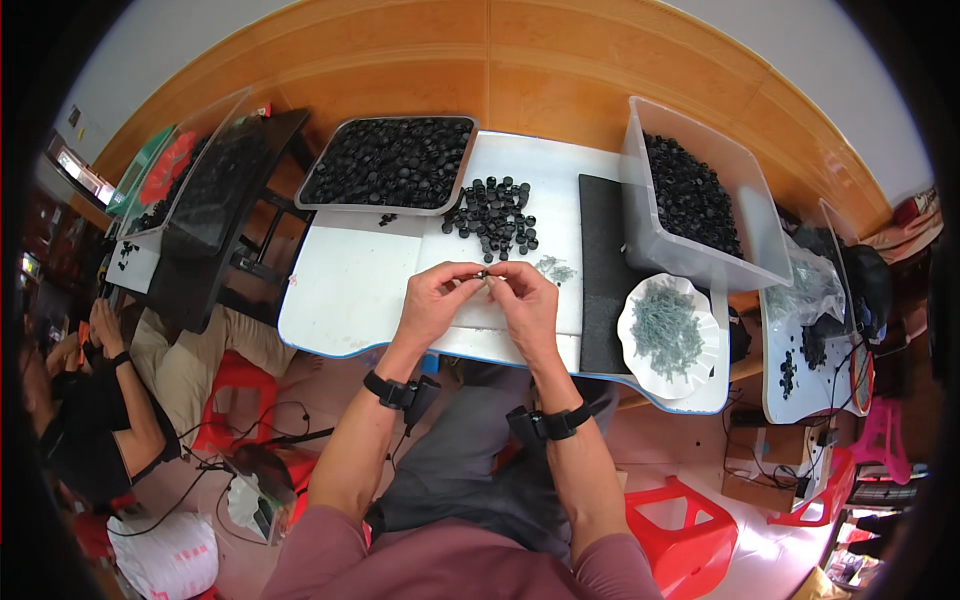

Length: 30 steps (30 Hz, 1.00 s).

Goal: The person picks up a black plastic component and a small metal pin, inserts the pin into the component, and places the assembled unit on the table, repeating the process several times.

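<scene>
My left hand (434,302) and my right hand (527,304) meet over the front of the white table (350,285), thumbs and forefingers pinched together. Between the fingertips sits a small black part (483,274), mostly covered, so its exact shape does not show. Just beyond the hands lies a loose pile of small round black caps (492,212). Some thin grey-green pieces (555,269) are scattered on the tabletop beside my right hand.
A metal tray (447,210) heaped with black caps stands at the back left. To the right are a black mat (603,290), a clear plastic bin (690,250) of black parts and a white scalloped dish (707,362) of grey-green pieces. Another person's hand (106,328) is at far left.
</scene>
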Each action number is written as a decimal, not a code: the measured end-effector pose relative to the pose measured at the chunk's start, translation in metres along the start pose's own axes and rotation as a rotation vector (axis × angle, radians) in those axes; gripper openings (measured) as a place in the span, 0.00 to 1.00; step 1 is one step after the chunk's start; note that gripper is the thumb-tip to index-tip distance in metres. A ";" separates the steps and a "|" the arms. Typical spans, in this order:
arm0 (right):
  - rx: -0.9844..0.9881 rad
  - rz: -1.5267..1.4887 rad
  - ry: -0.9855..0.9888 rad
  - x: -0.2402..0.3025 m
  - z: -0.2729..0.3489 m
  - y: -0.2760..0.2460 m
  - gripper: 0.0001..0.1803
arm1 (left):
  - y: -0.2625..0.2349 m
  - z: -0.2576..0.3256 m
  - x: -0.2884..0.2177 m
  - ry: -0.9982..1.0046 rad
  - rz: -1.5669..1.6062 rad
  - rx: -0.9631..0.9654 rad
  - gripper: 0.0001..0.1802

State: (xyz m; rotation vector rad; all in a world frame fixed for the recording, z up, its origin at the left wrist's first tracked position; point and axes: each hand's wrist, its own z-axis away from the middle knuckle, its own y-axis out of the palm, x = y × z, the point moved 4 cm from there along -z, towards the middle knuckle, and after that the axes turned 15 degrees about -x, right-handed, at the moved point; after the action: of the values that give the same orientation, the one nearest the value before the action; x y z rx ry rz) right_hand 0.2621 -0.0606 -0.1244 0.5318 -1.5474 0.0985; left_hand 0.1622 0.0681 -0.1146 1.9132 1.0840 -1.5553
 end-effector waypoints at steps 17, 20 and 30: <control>-0.491 0.214 -0.535 0.025 0.002 -0.015 0.10 | 0.023 -0.037 -0.028 0.292 -0.502 -0.040 0.19; -0.479 0.235 -0.534 0.025 0.004 -0.014 0.10 | 0.035 -0.042 -0.027 0.331 -0.592 0.013 0.16; -0.472 0.265 -0.568 0.029 0.006 -0.013 0.10 | 0.040 -0.042 -0.021 0.364 -0.651 -0.038 0.12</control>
State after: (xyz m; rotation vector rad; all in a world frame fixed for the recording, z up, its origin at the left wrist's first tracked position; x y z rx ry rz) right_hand 0.2625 -0.0822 -0.1006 -0.0364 -2.1078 -0.2328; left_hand 0.2182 0.0696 -0.0887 1.9721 2.0337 -1.4875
